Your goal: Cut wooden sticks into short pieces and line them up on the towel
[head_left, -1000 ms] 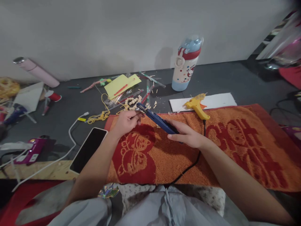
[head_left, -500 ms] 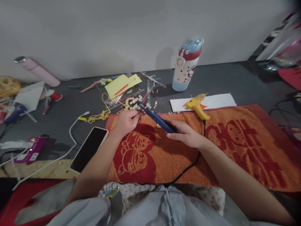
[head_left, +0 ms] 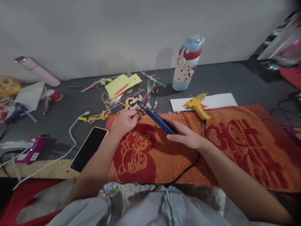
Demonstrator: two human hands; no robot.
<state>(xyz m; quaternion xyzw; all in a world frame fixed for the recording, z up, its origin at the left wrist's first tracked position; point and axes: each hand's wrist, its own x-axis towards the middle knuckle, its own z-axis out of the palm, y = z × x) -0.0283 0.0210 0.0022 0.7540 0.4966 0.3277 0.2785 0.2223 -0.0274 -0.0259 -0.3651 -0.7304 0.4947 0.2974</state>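
My right hand (head_left: 185, 135) is wrapped round the lower end of a long blue hand tool (head_left: 158, 118), whose exact kind I cannot make out. The tool slants up and left over an orange towel (head_left: 178, 160); its dark upper end meets the fingers of my left hand (head_left: 129, 121). My left hand is closed in a pinch there, and whatever lies between its fingertips is hidden. Just behind the tool's tip lie short pale pieces (head_left: 134, 101), like cut bits of wood. A yellow hot glue gun (head_left: 197, 105) rests to the right, partly on a white board (head_left: 221, 100).
A cartoon water bottle (head_left: 185, 67) stands at the back. Yellow paper (head_left: 122, 84), plastic-wrapped sticks (head_left: 152, 78) and yellow string (head_left: 101, 116) lie left of it. A phone (head_left: 90, 149), white cable (head_left: 71, 128), purple power strip (head_left: 34, 149) and pink flask (head_left: 39, 70) are further left.
Almost nothing differs. The blue tool's lower end and my right hand have shifted very slightly; my left hand stays at the tip.
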